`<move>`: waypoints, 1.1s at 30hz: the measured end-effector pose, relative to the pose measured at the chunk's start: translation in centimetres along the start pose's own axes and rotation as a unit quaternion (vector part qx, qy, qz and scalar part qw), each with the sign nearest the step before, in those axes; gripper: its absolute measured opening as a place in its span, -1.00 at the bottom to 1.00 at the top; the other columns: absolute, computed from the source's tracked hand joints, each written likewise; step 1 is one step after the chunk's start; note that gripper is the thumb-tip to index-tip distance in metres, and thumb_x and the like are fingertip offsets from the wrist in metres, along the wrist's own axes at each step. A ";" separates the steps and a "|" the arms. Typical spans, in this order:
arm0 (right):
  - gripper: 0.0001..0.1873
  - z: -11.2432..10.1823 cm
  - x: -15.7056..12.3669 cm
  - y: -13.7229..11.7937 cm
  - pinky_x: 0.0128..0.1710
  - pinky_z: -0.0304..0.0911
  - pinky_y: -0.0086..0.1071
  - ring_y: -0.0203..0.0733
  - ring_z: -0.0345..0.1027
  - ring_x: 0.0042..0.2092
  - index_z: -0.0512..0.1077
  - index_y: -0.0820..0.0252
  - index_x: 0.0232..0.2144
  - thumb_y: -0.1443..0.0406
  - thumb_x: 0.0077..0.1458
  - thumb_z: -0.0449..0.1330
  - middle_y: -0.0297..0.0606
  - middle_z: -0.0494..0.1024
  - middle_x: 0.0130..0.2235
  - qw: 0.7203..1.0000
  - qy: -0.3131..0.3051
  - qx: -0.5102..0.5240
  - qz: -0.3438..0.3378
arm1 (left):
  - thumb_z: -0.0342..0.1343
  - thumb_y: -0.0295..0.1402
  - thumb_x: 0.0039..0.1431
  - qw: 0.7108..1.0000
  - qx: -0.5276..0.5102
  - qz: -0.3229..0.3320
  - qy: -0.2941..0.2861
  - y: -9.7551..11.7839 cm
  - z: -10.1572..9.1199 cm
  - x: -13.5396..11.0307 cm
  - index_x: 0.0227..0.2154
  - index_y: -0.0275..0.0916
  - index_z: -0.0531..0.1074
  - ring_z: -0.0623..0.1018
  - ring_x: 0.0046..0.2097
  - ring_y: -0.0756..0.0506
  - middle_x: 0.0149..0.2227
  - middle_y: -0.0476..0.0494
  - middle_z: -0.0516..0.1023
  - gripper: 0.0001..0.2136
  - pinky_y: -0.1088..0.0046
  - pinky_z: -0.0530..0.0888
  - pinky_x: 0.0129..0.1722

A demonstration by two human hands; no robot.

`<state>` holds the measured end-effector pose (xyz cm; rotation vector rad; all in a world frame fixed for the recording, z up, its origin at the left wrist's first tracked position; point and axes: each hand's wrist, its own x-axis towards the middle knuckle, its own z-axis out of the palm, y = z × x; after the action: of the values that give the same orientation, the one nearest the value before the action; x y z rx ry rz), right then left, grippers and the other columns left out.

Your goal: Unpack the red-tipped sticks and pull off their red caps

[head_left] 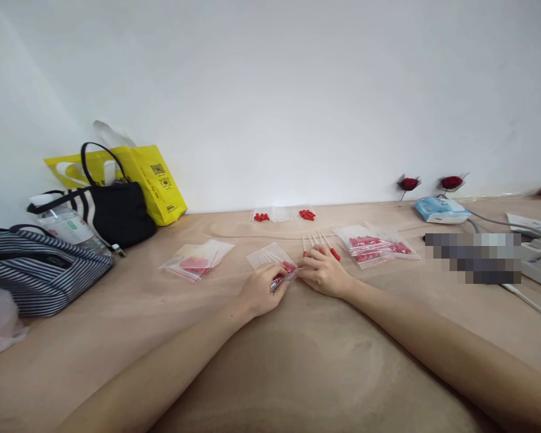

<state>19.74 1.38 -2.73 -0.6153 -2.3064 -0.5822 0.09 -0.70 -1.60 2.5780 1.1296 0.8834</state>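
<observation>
In the head view, my left hand (262, 290) pinches the lower end of a clear plastic zip bag (265, 255). Inside the bag are thin white sticks with red ends (288, 266). Close by, my right hand (323, 272) curls its fingers over several white sticks with red ends (335, 254) lying on the table, their pale shafts pointing away from me. Its fingertips come near the bag's right edge and partly hide the sticks. Filled clear bags with red contents (372, 243) lie in a pile to the right of this hand.
Flat clear bags (199, 258) lie to the left. Small red pieces (261, 217) rest on clear bags by the wall. A striped bag (49, 270), black bag (121, 210) and yellow bag (165, 186) stand left; a blue tissue pack (442, 210) and cables (529, 304) are right.
</observation>
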 end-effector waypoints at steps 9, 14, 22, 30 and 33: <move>-0.84 0.2 0.5 -0.6 -0.28 0.04 -0.33 -0.27 0.19 -0.28 0.46 0.06 -0.37 0.31 0.06 0.06 -0.31 0.47 -0.32 0.998 0.009 0.064 0.007 | -0.02 -0.43 0.06 0.995 -0.073 -0.060 0.015 -0.3 0.2 0.1 -0.52 -0.23 0.36 0.47 -0.15 -0.08 -0.26 -0.11 0.51 -0.89 0.40 0.38 -0.15; -0.82 0.7 1.0 -1.0 -0.30 0.03 -0.33 -0.26 0.19 -0.30 0.46 0.10 -0.47 0.36 0.05 0.06 -0.32 0.47 -0.37 0.996 0.020 0.079 0.038 | 0.00 -0.42 0.04 0.992 -0.093 -0.086 0.022 -0.1 0.1 0.3 -0.55 -0.24 0.37 0.48 -0.17 -0.07 -0.25 -0.11 0.52 -0.88 0.42 0.39 -0.17; -0.84 0.8 0.5 -0.7 -0.28 0.03 -0.32 -0.26 0.18 -0.28 0.47 0.04 -0.38 0.34 0.04 0.09 -0.32 0.49 -0.33 0.995 0.014 0.084 0.056 | -0.02 -0.41 0.05 0.989 -0.120 -0.085 0.022 -0.6 0.2 0.2 -0.54 -0.24 0.36 0.47 -0.15 -0.06 -0.22 -0.12 0.51 -0.88 0.41 0.38 -0.15; -0.84 1.1 0.7 -0.6 -0.26 0.11 -0.33 -0.26 0.21 -0.23 0.47 0.07 -0.44 0.34 0.05 0.09 -0.30 0.48 -0.29 0.985 -0.020 0.152 0.076 | 0.00 -0.46 0.01 0.992 -0.100 -0.079 0.014 -0.4 0.4 0.7 -0.48 -0.24 0.41 0.48 -0.23 -0.05 -0.27 -0.09 0.50 -0.90 0.43 0.40 -0.22; -0.89 1.0 0.8 -0.7 -0.25 0.13 -0.33 -0.25 0.23 -0.24 0.44 0.14 -0.48 0.35 0.02 0.12 -0.27 0.46 -0.31 0.978 -0.030 0.184 0.091 | -0.01 -0.47 0.01 0.993 -0.089 -0.073 0.007 -0.4 0.6 1.0 -0.52 -0.25 0.41 0.47 -0.19 -0.06 -0.26 -0.10 0.49 -0.88 0.41 0.38 -0.16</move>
<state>18.33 1.59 -3.00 -0.6580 -2.3008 -0.0462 0.74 0.35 -1.80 2.3178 1.1682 0.9246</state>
